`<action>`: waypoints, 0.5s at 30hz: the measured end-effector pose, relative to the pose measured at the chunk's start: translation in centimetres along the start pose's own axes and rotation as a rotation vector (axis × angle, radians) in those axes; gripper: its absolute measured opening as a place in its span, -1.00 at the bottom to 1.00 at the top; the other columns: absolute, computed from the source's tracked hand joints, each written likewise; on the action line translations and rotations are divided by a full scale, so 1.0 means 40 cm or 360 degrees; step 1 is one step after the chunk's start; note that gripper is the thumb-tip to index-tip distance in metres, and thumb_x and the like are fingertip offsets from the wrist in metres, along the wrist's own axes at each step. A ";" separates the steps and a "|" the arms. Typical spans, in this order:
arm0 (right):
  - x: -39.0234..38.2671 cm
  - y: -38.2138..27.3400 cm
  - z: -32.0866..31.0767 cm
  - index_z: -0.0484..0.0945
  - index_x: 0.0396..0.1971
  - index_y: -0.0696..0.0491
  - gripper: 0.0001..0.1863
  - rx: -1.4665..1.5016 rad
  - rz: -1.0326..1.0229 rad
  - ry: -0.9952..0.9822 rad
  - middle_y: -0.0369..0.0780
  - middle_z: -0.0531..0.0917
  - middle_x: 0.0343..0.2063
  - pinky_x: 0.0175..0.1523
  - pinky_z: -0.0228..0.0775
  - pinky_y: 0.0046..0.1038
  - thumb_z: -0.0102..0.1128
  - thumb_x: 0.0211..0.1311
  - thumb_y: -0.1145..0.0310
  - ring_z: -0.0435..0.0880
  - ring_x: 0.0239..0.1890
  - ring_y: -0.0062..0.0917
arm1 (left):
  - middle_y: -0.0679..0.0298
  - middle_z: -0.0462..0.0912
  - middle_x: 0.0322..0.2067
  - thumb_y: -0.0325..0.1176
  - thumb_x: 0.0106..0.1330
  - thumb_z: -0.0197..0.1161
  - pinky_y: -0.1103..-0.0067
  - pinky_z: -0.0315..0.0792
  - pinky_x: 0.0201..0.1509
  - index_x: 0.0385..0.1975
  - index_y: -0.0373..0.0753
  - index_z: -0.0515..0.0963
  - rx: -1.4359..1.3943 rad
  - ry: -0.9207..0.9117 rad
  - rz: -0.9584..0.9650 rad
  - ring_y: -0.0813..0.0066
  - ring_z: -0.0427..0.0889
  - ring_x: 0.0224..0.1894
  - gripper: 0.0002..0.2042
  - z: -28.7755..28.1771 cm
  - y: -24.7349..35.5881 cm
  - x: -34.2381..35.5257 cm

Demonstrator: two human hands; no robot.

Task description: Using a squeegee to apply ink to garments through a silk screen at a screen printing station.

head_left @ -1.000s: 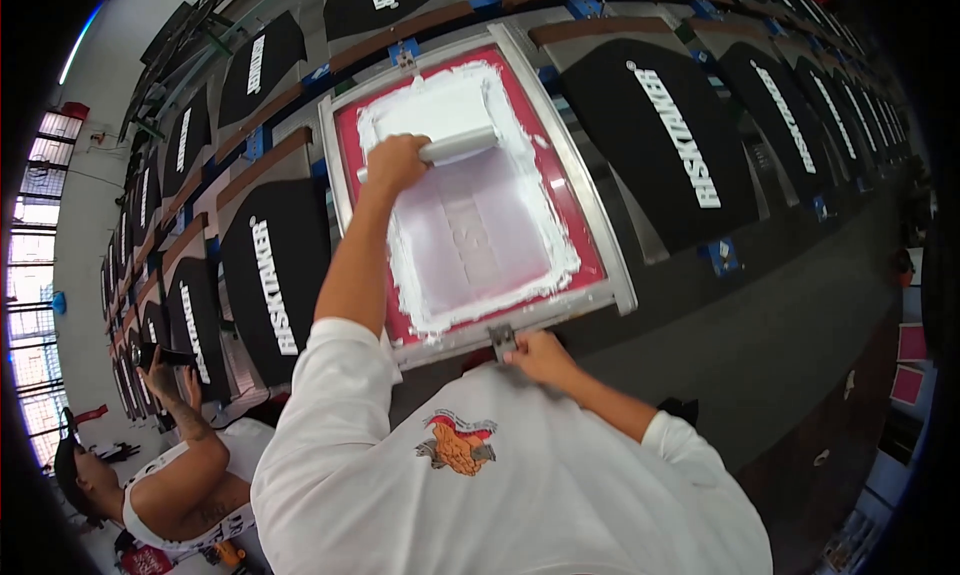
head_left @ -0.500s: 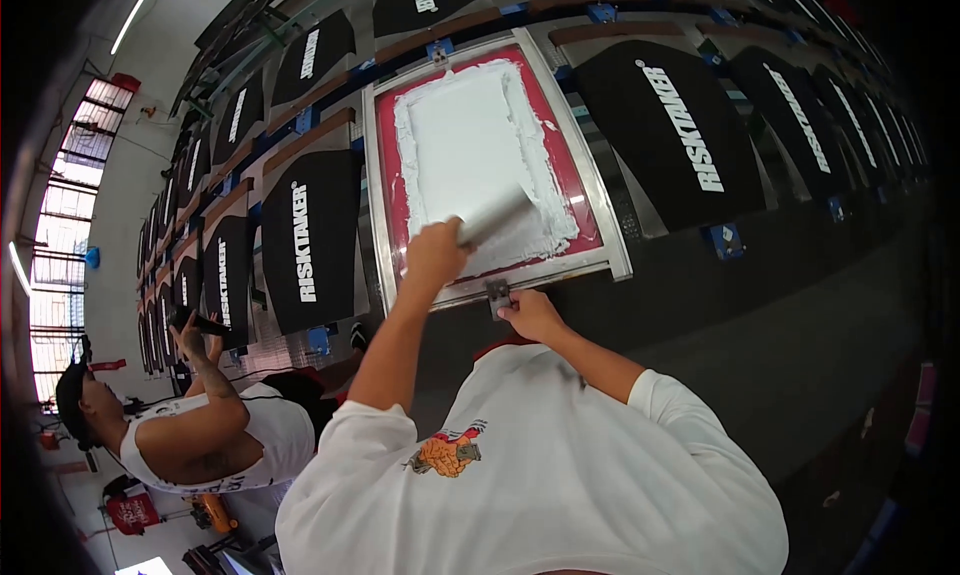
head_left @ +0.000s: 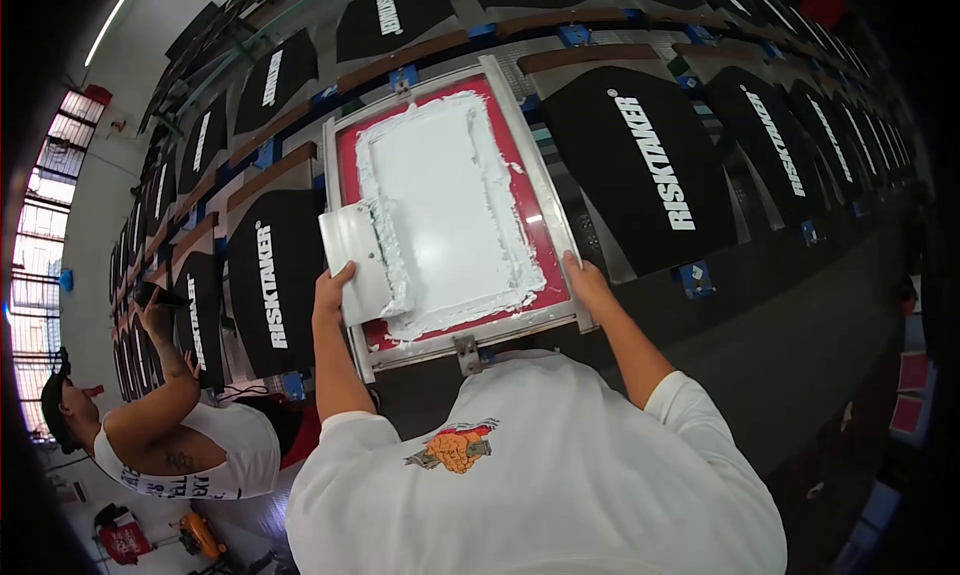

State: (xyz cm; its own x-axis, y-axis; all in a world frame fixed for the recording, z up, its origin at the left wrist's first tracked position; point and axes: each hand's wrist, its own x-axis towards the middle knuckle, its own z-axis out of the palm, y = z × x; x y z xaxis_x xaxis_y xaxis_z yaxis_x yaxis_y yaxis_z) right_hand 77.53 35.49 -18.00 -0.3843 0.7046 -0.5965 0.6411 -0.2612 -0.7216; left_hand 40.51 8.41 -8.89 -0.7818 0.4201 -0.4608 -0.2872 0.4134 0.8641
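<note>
In front of me is a silkscreen frame (head_left: 557, 210) with metal rails and red mesh around a pale middle, edged with thick white ink (head_left: 505, 225). A wide, flat grey squeegee (head_left: 352, 250) lies tilted over its left side, white ink clinging to its blade. My left hand (head_left: 334, 293) is closed at the squeegee's outer edge, where that overlaps the left rail; the thumb is on top, the other fingers are hidden. My right hand (head_left: 588, 283) is closed around the right rail near its lower corner. A metal clamp bracket (head_left: 467, 355) sits at the frame's near edge.
Black fabric panels with white lettering (head_left: 640, 155) lie on boards to both sides and in a far row. Blue brackets (head_left: 697, 279) line the table edges. A co-worker (head_left: 190, 445) in a white sleeveless top stands at left, a dark object (head_left: 165, 295) in hand.
My left hand has moved the squeegee from the near middle of the screen to its left side. My right hand has left the clamp bracket and taken hold of the right rail.
</note>
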 end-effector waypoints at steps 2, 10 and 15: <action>-0.059 -0.035 -0.034 0.55 -0.07 0.15 -0.36 0.0090 -0.0074 0.0109 0.01 0.63 -0.20 0.01 0.36 -0.36 -0.05 0.22 -0.17 0.61 -0.09 -0.27 | 0.14 0.63 -0.30 -0.25 0.15 0.33 0.43 0.53 -0.23 -0.10 -0.39 0.49 0.0043 -0.0016 -0.0003 0.32 0.65 -0.34 -0.60 0.004 0.013 -0.029; -0.110 -0.026 -0.292 0.59 -0.18 0.19 -0.38 0.0193 -0.0152 0.0248 0.02 0.66 -0.37 -0.14 0.43 -0.32 -0.02 0.21 -0.15 0.65 -0.25 -0.17 | 0.13 0.63 -0.30 -0.32 0.13 0.34 0.45 0.51 -0.21 -0.13 -0.42 0.49 0.0166 -0.0135 0.0081 0.34 0.64 -0.33 -0.62 0.233 0.137 -0.166; -0.001 0.112 -0.580 0.61 -0.21 0.18 -0.40 0.0395 -0.0183 0.0346 -0.03 0.68 -0.42 -0.20 0.43 -0.38 0.05 0.19 -0.13 0.67 -0.30 -0.29 | 0.13 0.63 -0.31 -0.31 0.12 0.34 0.47 0.51 -0.21 -0.14 -0.43 0.50 0.0184 -0.0246 0.0122 0.36 0.64 -0.34 -0.62 0.587 0.178 -0.183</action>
State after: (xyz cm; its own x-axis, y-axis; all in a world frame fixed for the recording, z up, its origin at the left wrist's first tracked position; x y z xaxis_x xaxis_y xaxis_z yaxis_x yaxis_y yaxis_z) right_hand 95.84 49.59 -13.07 -0.2771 0.8558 -0.4368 0.4103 -0.3057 -0.8592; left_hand 57.19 27.25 -4.14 -0.7020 0.5694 -0.4278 -0.1578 0.4614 0.8730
